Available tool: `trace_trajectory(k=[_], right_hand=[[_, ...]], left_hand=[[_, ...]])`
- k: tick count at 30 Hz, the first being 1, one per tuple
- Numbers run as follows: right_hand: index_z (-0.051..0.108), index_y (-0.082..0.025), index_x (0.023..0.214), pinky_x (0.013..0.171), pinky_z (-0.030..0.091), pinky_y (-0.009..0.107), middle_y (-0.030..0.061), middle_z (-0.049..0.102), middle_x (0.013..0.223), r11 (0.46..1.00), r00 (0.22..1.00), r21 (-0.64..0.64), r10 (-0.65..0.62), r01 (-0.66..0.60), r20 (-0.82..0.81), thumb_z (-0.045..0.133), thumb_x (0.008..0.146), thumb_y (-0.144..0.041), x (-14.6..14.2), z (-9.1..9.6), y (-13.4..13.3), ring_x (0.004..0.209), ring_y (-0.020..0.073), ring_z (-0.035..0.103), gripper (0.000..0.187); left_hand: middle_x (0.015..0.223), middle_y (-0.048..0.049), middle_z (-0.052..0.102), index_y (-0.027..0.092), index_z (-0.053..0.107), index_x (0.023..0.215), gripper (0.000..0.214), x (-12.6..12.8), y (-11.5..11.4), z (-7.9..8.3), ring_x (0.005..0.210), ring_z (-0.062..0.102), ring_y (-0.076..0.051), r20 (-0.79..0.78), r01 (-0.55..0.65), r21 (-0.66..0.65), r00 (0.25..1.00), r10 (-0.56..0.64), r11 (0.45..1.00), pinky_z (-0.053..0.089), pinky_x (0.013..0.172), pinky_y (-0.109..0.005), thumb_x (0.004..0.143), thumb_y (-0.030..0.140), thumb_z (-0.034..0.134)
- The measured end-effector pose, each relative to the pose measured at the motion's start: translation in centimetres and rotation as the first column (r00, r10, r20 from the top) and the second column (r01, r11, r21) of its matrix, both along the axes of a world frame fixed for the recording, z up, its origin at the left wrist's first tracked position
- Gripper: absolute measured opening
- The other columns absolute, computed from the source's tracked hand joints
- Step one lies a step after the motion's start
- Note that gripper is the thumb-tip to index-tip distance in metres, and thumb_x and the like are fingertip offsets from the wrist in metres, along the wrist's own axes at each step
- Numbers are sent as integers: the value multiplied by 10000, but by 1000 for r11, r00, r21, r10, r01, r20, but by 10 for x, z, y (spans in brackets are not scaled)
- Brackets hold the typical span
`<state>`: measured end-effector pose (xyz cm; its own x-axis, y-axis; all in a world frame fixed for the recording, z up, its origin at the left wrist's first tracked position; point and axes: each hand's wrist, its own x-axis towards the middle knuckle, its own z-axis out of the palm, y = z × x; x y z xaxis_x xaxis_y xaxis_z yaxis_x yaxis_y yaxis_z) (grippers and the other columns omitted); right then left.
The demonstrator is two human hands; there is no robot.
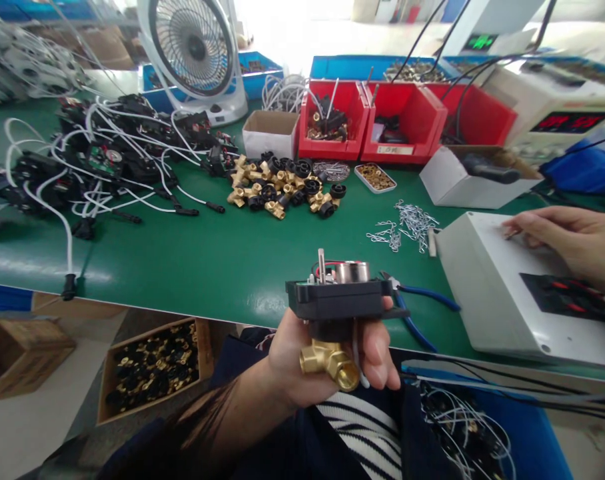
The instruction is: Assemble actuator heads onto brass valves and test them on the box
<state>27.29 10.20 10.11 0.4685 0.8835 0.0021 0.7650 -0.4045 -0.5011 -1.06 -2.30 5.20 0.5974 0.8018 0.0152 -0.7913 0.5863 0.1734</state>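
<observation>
My left hand [302, 363] is closed around a valve assembly [338, 307]: a black plastic housing with a metal pin and a round metal cap on top, and a brass fitting [331, 363] below. I hold it over my lap at the table's front edge. My right hand [572, 240] rests on top of a white box [487, 280] at the right, fingers curled, with the fingertips touching the lid. Whether it holds anything small does not show. A black panel with red marks [562, 297] sits on the box near my wrist.
Blue-handled pliers [422, 313] lie beside the box. A pile of brass and black fittings [282, 187] and wire clips [407, 223] lie mid-table. Wired black assemblies [107, 160] fill the left. Red bins [372, 120], a fan [192, 53] and meters stand behind. Cartons [152, 367] sit on the floor.
</observation>
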Motion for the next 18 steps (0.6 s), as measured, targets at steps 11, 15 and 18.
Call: trace_trajectory(k=[11, 15, 18], right_hand=[[664, -224, 638, 651, 361, 326, 24, 643, 724, 1000, 999, 6, -10, 11, -52, 649, 848, -151, 3, 0, -1, 633, 172, 482, 222], [683, -210, 663, 691, 392, 333, 37, 665, 737, 995, 994, 69, 76, -70, -85, 655, 820, -195, 17, -11, 4, 642, 175, 494, 161], [698, -199, 699, 713, 411, 335, 52, 682, 769, 980, 979, 118, 171, -158, -114, 682, 808, -306, 30, -19, 7, 645, 171, 493, 154]], left_hand=[[815, -89, 708, 103, 723, 992, 375, 0, 0, 2, 633, 664, -145, -143, -59, 17, 988, 61, 998, 537, 660, -262, 907, 413, 528], [1066, -127, 706, 120, 672, 1098, 354, 5, -1, 9, 925, 687, -211, -390, -193, 7, 903, 180, 981, 538, 826, -323, 996, 375, 448], [1197, -112, 670, 154, 599, 1213, 275, 9, -3, 12, 1047, 659, -226, -485, -268, 54, 835, 260, 962, 525, 875, -331, 981, 273, 512]])
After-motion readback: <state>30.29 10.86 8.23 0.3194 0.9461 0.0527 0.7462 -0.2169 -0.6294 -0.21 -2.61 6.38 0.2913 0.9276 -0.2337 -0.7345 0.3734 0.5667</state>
